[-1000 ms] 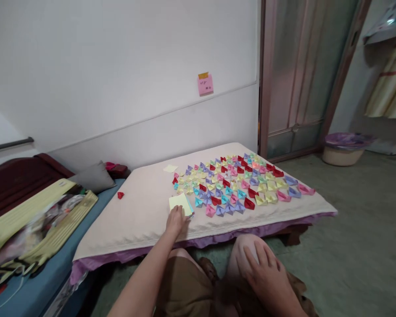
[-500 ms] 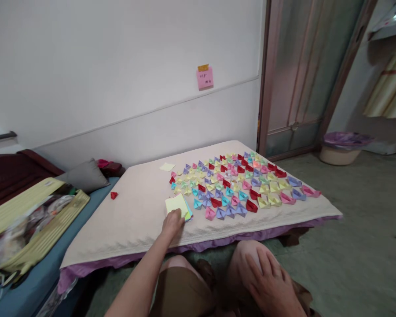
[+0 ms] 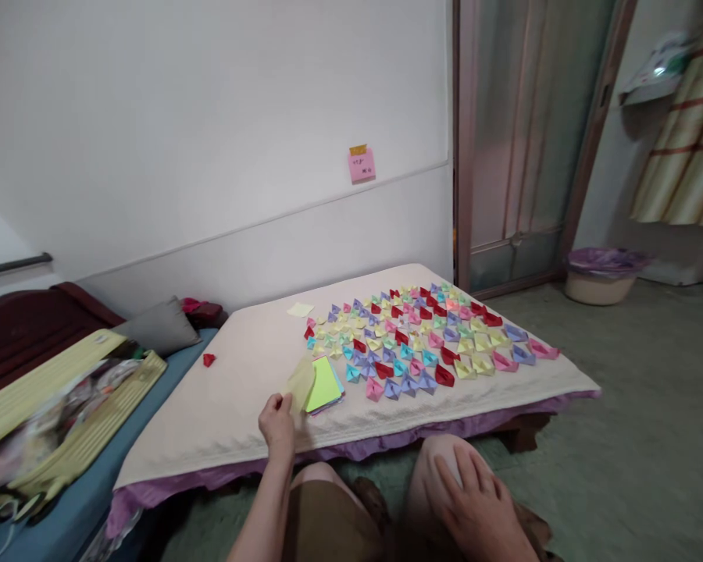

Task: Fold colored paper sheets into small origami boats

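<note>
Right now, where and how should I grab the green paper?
I'd pinch the green paper by its near edge, from the person's side: it lies flat on the stack, that edge is uncovered, and the yellow sheet in the left hand hangs at its left.

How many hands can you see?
2. The left hand pinches a pale yellow sheet beside the paper stack; the right hand rests on the right knee. No others show.

Pale-yellow sheet (cream, perhaps)
</note>
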Demonstrator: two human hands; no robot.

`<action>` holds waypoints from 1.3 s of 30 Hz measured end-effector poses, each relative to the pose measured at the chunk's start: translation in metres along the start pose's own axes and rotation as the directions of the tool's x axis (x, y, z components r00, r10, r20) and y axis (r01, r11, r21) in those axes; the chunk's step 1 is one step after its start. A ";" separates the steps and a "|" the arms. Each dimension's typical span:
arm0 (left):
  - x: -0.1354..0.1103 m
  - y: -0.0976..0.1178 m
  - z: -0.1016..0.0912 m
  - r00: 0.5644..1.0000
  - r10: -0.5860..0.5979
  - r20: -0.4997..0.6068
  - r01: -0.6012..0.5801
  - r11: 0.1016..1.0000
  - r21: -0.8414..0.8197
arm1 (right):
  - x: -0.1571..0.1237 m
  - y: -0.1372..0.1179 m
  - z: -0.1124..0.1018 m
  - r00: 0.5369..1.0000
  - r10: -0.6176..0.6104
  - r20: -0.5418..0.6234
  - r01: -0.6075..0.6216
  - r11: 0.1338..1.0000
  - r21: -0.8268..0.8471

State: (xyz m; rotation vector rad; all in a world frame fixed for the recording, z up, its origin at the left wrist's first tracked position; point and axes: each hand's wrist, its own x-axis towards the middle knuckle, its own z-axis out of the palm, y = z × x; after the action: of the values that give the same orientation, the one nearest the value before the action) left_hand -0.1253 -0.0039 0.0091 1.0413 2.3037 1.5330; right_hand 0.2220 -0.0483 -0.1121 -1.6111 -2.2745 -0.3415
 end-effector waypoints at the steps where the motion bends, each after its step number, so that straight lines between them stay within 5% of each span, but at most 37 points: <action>1: -0.010 0.002 -0.009 1.000 -0.009 -0.025 0.007 0.997 -0.077 | 0.000 0.000 -0.001 1.000 0.004 0.005 -0.004 1.000 -0.002; 4: -0.048 0.012 -0.032 0.999 -0.038 -0.031 0.026 0.950 -0.310 | 0.000 -0.001 -0.003 1.000 0.007 0.017 -0.006 1.000 -0.011; 10: -0.126 0.053 -0.076 0.987 -0.090 0.131 0.154 0.750 -0.643 | 0.000 0.001 -0.027 0.999 0.031 0.030 -0.034 0.994 0.107; 13: -0.162 0.074 -0.100 0.972 -0.114 0.203 0.229 0.616 -0.753 | 0.008 -0.006 -0.069 0.964 0.049 0.260 -0.163 0.885 0.437; 15: -0.184 0.086 -0.116 0.973 -0.094 0.208 0.223 0.597 -0.771 | 0.011 -0.017 -0.110 0.963 -0.063 0.263 -0.097 0.827 0.553; 17: -0.205 0.095 -0.130 0.995 -0.004 0.098 0.071 0.723 -0.688 | 0.008 -0.031 -0.157 0.971 -0.140 0.193 -0.021 0.757 0.653; 19: -0.223 0.102 -0.141 0.970 0.245 -0.007 -0.217 0.846 -0.487 | 0.000 -0.045 -0.203 0.978 -0.204 0.039 0.077 0.528 0.846; 20: -0.231 0.105 -0.145 0.905 0.423 -0.032 -0.402 0.832 -0.382 | -0.004 -0.050 -0.222 0.973 -0.227 -0.049 0.150 0.453 0.879; 21: -0.238 0.108 -0.148 0.792 0.610 -0.033 -0.591 0.752 -0.292 | -0.008 -0.054 -0.238 0.961 -0.234 -0.148 0.236 0.412 0.880; 24: -0.255 0.113 -0.152 0.314 0.949 0.023 -0.945 0.314 -0.091 | -0.017 -0.056 -0.263 0.896 -0.233 -0.378 0.438 0.329 0.837; 25: -0.260 0.113 -0.152 0.199 0.979 0.040 -0.978 0.201 -0.050 | -0.020 -0.053 -0.265 0.890 -0.214 -0.403 0.452 0.299 0.840; 26: -0.265 0.112 -0.152 0.134 0.990 0.049 -0.991 0.135 -0.026 | -0.022 -0.050 -0.265 0.898 -0.188 -0.397 0.436 0.267 0.860; 27: -0.269 0.111 -0.152 0.124 0.991 0.045 -0.992 0.126 -0.026 | -0.025 -0.045 -0.264 0.919 -0.154 -0.362 0.390 0.228 0.892; 28: -0.273 0.110 -0.153 0.169 0.985 0.023 -0.984 0.169 -0.046 | -0.028 -0.040 -0.263 0.946 -0.114 -0.303 0.320 0.183 0.930; 29: -0.275 0.108 -0.154 0.268 0.963 -0.015 -0.961 0.267 -0.077 | -0.031 -0.035 -0.263 0.971 -0.074 -0.226 0.234 0.133 0.963; 32: -0.275 0.107 -0.159 0.708 0.698 -0.105 -0.700 0.674 -0.236 | -0.039 -0.024 -0.271 1.000 0.015 0.005 -0.005 -0.008 1.000; 34: -0.271 0.112 -0.162 0.884 0.467 0.023 -0.413 0.802 -0.432 | -0.041 -0.021 -0.280 0.996 0.026 0.083 -0.081 -0.068 0.994; 36: -0.269 0.121 -0.162 0.897 0.328 0.295 -0.072 0.770 -0.634 | -0.042 -0.022 -0.287 0.994 0.008 0.112 -0.110 -0.115 0.987; 39: -0.276 0.132 -0.158 0.810 0.260 0.525 0.288 0.604 -0.743 | -0.044 -0.027 -0.289 0.991 -0.062 0.115 -0.122 -0.126 0.985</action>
State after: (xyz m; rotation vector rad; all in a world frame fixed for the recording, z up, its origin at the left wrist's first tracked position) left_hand 0.0577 -0.2670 0.1341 0.9925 0.9705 1.6382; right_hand 0.2475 -0.2047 0.1345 -0.6651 -1.4908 1.3583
